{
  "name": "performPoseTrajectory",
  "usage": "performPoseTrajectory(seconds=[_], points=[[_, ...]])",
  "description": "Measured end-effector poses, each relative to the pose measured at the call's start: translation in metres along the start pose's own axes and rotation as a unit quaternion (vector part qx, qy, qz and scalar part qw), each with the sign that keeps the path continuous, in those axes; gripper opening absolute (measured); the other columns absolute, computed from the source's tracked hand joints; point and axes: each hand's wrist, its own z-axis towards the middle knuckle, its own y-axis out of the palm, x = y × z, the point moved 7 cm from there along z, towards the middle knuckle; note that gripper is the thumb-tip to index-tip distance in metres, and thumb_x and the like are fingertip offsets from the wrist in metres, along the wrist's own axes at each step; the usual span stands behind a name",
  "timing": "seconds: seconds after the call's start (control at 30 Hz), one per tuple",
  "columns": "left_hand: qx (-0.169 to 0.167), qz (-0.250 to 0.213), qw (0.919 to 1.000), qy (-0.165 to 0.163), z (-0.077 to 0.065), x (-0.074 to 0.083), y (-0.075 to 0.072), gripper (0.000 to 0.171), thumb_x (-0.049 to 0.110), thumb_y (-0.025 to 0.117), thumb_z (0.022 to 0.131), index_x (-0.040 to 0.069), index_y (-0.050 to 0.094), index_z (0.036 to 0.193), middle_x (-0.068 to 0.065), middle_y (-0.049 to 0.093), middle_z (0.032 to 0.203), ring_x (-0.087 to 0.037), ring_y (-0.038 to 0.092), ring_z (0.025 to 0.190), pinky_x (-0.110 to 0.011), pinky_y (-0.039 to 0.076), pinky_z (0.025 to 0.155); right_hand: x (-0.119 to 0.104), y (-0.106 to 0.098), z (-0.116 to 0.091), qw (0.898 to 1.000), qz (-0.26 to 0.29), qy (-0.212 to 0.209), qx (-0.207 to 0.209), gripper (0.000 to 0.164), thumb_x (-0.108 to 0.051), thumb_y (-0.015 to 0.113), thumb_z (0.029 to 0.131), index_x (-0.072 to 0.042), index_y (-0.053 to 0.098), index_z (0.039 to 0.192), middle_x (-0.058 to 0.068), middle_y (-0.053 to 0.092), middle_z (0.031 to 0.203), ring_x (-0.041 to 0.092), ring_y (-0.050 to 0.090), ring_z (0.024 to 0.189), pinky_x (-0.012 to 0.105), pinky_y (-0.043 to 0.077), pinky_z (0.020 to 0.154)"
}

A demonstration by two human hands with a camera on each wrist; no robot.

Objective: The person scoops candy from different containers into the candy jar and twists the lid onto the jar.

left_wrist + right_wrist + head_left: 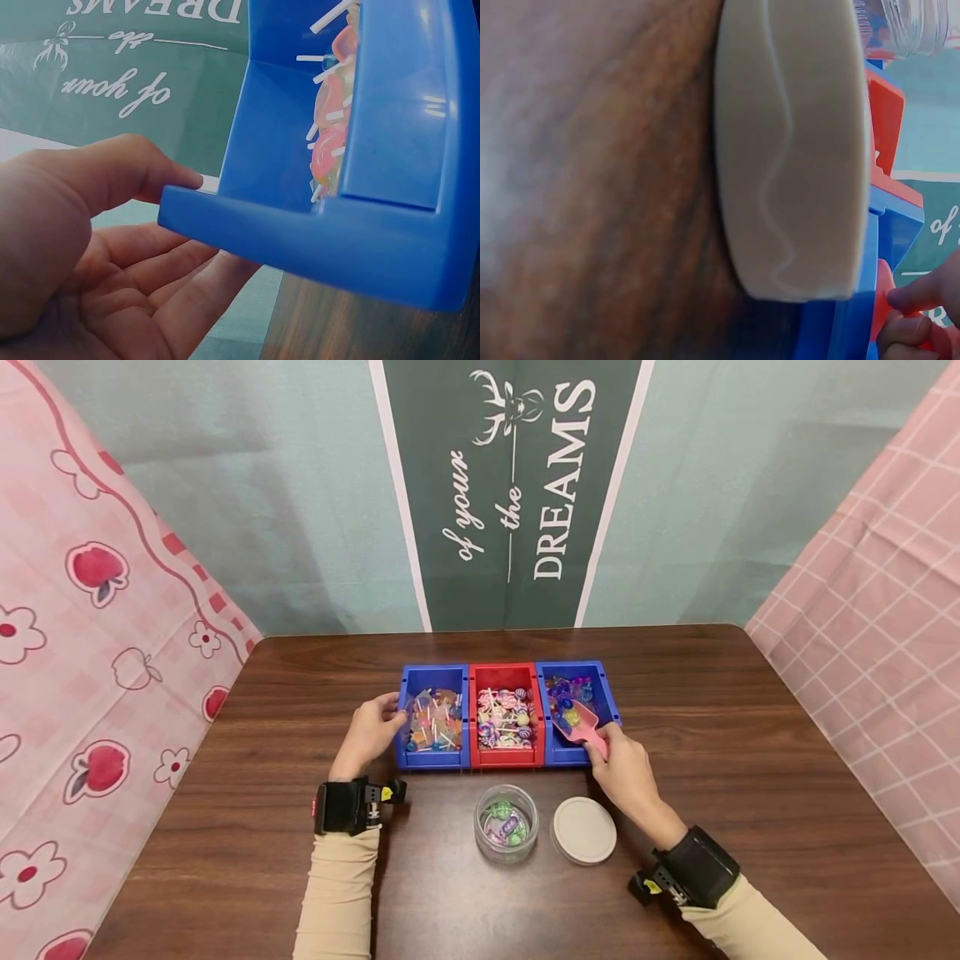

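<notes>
My left hand grips the side wall of the left blue bin; in the left wrist view the thumb lies at the rim and the other fingers outside. Lollipops fill that bin. With my right hand I hold a pink scoop by its handle. Its blade is inside the right blue bin, carrying yellow and blue wrapped candies. More blue and purple candies lie behind it. The right wrist view shows only fingertips at the scoop, beyond the jar lid.
Between the blue bins stands a red bin of striped lollipops. Nearer the person, a clear jar holds several green and purple wrapped candies. Its pale round lid lies to the right, close below the right forearm. Curtains surround the wooden table.
</notes>
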Motion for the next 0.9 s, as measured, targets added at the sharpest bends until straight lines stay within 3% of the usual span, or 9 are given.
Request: performPoseTrajectory(seconds=[0.43, 0.7, 0.9], points=[[0.004, 0.002, 1.0, 0.004, -0.0003, 0.0006, -0.0009, 0.045, 0.006, 0.053, 0.09, -0.013, 0.046, 0.13, -0.031, 0.061, 0.116, -0.037, 0.059, 0.104, -0.051, 0.051, 0.091, -0.0023, 0.0008, 0.0002, 0.998, -0.054, 0.038, -0.023, 0.02, -0.012, 0.065, 0.081, 0.005, 0.059, 0.091, 0.024, 0.062, 0.065, 0.041, 0.057, 0.056, 0.057, 0.046, 0.05], [-0.001, -0.008, 0.9999, -0.007, 0.0, -0.0018, -0.0003, 0.045, 0.007, 0.052, 0.091, -0.012, 0.045, 0.132, -0.031, 0.059, 0.119, -0.037, 0.058, 0.106, -0.051, 0.05, 0.092, 0.0027, -0.0018, -0.0034, 0.997, -0.012, 0.07, -0.026, 0.02, -0.01, 0.062, 0.086, 0.006, 0.058, 0.097, 0.02, 0.058, 0.066, 0.036, 0.052, 0.06, 0.053, 0.043, 0.053], [0.0, -0.007, 1.0, -0.007, 0.0001, -0.0017, 0.0, 0.045, 0.007, 0.053, 0.091, -0.012, 0.045, 0.131, -0.031, 0.06, 0.119, -0.037, 0.058, 0.106, -0.052, 0.05, 0.092, 0.0071, -0.0043, -0.0072, 0.998, 0.003, 0.055, -0.004, 0.018, -0.006, 0.064, 0.084, 0.007, 0.057, 0.095, 0.014, 0.051, 0.061, 0.032, 0.048, 0.058, 0.043, 0.038, 0.051]])
